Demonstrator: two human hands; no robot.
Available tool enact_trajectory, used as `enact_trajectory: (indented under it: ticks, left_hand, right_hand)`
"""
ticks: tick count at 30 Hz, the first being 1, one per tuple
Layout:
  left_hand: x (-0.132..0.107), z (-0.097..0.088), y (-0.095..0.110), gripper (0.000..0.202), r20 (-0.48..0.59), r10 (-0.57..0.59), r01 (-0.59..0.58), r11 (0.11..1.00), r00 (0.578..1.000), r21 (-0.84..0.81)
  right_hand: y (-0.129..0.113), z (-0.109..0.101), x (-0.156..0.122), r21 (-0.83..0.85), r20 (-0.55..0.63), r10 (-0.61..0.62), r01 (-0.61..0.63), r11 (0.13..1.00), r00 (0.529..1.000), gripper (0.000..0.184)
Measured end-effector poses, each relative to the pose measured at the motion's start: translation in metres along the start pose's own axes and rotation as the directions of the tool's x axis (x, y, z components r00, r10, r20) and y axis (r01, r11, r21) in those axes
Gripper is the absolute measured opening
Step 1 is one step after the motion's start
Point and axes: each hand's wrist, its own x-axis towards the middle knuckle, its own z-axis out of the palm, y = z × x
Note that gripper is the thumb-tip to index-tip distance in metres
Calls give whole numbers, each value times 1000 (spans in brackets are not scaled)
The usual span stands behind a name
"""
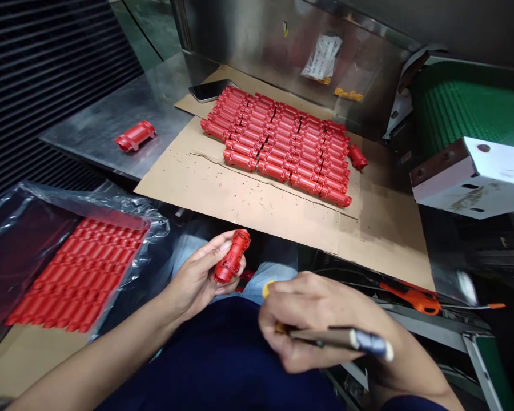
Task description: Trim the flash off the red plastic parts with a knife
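Observation:
My left hand (208, 268) is closed around a red ribbed plastic tube (232, 257), held tilted above my lap. Dark marks or gaps show along the tube's side. To its right, my right hand (304, 319) grips a slim-handled tool (325, 337), whose pale and dark banded end sticks out to the right. Motion blurs this tool, and its working tip is hidden by my fingers. Something yellow (268, 289) shows at the fingers of that hand. Beyond both hands, rows of similar red tubes (278, 142) lie on a cardboard sheet (248, 200).
One red tube (136, 136) lies on the metal table (98, 123) at left; another (357, 157) lies right of the rows. A phone (212, 90) rests behind. A plastic-lined box (154, 225) at lower left holds more tubes. A green conveyor (475, 103) stands at right, an orange-handled tool (411, 297) below.

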Motion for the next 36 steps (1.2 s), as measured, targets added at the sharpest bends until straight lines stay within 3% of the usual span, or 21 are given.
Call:
enact_trajectory:
  ticks: [2, 4, 5, 7, 11, 15, 22, 30, 36]
  left_hand:
    - [2, -2, 2, 43, 62, 25, -22, 999, 998, -37]
    - [3, -3, 2, 41, 94, 46, -41, 998, 995, -55]
    - [4, -3, 2, 39, 92, 63, -58, 997, 994, -57]
    - [4, -5, 1, 40, 72, 113, -110, 993, 991, -36]
    - [3, -10, -2, 57, 53, 246, -249, 967, 968, 62]
    - [1, -14, -6, 40, 38, 387, -388, 907, 921, 163]
    - [-1, -14, -11, 31, 29, 456, -450, 863, 890, 230]
    - [-1, -14, -11, 32, 27, 458, -450, 858, 889, 246]
    - [-3, -10, -9, 30, 23, 441, -435, 872, 897, 224]
  right_hand:
    - [4, -5, -15, 7, -68, 158, -158, 987, 985, 10]
    - [12, 2, -23, -79, -271, 310, -342, 936, 911, 10]
    - [16, 9, -25, -97, -380, 322, -384, 918, 867, 10]
    - [22, 27, -25, -76, -541, 251, -344, 936, 803, 5]
    - [26, 62, -13, -45, -716, 51, -119, 992, 696, 35]
    - [28, 83, -4, -63, -803, -33, -28, 998, 596, 41]
    - [35, 85, 5, -155, -795, -126, 1, 988, 594, 40]
    - [37, 85, 7, -150, -786, -145, 41, 988, 601, 36]
    - [37, 86, 6, -137, -803, -131, 35, 990, 582, 39]
